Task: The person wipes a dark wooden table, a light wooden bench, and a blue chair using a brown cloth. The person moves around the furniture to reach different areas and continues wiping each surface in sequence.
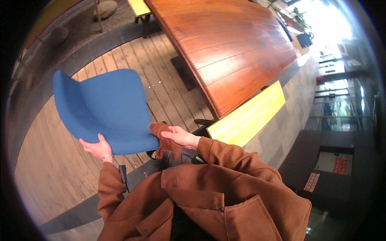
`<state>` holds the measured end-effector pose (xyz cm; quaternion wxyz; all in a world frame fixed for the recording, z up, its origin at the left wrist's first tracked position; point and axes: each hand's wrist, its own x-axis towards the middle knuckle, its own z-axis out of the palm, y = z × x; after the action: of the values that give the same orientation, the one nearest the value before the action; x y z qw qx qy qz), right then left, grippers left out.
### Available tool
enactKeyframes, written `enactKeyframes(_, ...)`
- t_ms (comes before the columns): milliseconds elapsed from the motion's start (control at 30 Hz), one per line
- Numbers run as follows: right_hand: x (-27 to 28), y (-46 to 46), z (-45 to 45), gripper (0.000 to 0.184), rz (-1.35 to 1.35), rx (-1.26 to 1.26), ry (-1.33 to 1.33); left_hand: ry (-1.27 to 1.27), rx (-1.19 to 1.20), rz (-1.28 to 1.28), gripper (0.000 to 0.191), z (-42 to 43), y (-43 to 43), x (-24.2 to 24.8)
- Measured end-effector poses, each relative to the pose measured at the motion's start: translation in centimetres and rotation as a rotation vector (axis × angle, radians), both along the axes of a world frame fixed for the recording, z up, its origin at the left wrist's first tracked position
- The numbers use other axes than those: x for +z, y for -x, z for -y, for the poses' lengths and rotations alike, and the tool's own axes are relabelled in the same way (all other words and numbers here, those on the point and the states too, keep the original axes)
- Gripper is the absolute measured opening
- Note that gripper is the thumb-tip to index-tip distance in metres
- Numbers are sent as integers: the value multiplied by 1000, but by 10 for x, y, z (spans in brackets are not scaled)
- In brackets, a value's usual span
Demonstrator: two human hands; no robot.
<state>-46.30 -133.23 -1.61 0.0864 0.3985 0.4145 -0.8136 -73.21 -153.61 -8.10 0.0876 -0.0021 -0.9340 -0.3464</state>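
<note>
A blue upholstered chair (111, 102) stands before me, its curved backrest towards the left. My left hand (97, 147) rests against the near side of the chair, low on the backrest, with thumb and fingers spread. In my right hand (181, 137) is a reddish-brown cloth (164, 140), pinched between thumb and fingers. The cloth touches the near right corner of the seat and hangs partly below it. The chair's legs are mostly hidden under the seat.
A polished wooden table (223, 51) stands beyond the chair to the right. A yellow bench (248, 116) sits along its near end, and another yellow bench (140, 6) shows at the far left. Wooden decking (54, 156) lies under the chair. A dark cabinet (310, 150) is at the right.
</note>
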Motion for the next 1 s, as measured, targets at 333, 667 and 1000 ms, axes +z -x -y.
enactKeyframes(333, 63, -129, -100, 61, 407, 2, -1778, 154, 25, 42, 94, 5, 10, -10)
enactKeyframes(667, 14, -175, -231, 63, 874, -308, -1544, 117, -716, -323, 64, -127, -91, 73)
enactKeyframes(1000, 1, -180, -146, 66, 445, -366, -1616, 0, -1445, -100, 61, -309, -306, 92)
